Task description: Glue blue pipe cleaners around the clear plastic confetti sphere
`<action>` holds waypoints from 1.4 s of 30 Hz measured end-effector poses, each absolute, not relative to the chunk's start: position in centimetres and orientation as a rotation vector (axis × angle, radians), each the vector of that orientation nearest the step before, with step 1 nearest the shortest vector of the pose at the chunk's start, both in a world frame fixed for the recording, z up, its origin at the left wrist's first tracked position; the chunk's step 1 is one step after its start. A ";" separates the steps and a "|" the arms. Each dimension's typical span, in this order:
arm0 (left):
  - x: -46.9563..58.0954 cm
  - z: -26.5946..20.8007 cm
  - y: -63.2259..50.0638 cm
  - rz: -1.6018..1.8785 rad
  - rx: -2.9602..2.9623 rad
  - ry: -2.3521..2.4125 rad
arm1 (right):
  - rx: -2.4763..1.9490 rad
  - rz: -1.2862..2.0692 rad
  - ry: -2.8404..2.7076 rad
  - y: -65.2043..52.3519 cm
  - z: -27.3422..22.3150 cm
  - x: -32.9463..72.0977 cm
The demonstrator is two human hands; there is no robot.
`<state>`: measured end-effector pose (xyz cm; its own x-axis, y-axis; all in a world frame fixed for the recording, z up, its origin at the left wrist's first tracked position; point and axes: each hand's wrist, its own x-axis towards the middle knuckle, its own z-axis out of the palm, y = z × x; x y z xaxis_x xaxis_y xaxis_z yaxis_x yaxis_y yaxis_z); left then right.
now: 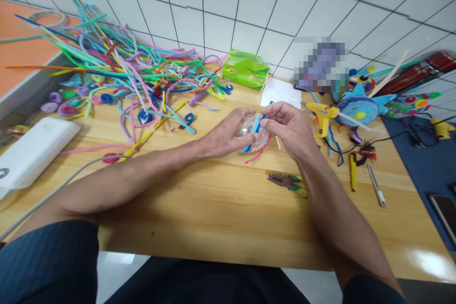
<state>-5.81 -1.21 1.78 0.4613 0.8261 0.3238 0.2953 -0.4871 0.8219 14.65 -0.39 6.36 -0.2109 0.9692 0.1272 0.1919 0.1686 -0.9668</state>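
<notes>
My left hand (228,135) is closed around a clear, rounded plastic piece (245,128), its thumb along the near side. A blue pipe cleaner strip (257,123) runs across this piece, and a pink-red strand (255,156) hangs below it. My right hand (290,126) pinches at the far right edge of the piece, with dark blue fuzzy material (263,117) at its fingertips. Part of the piece is hidden by my fingers. Pliers (285,180) with green and yellow handles lie below my right hand, partly behind the forearm.
A heap of coloured pipe cleaners (153,71) spreads across the back left. A white power bank (39,152) lies at left. Rightward are a yellow glue gun (322,116), a blue fuzzy fish shape (359,109), and a utility knife (376,187). A green packet (245,69) stands behind.
</notes>
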 end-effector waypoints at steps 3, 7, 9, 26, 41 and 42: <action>-5.7 1.1 -1.1 0.996 2.010 0.918 | -1.156 1.119 -1.555 -0.2 6.1 14.7; -5.6 0.6 -1.0 1.027 2.043 0.883 | -1.155 1.117 -1.539 -0.2 5.9 14.5; -5.5 0.5 -1.1 1.045 2.066 0.871 | -1.157 1.115 -1.531 -0.2 5.8 14.5; -6.0 1.7 -1.2 0.892 1.936 0.969 | -1.178 1.116 -1.589 -0.5 5.8 14.2; -5.7 0.9 -1.2 1.027 2.005 0.902 | -1.146 1.141 -1.474 0.1 5.7 14.4; -5.6 0.8 -1.2 1.035 2.009 0.898 | -1.144 1.137 -1.479 0.1 5.6 14.5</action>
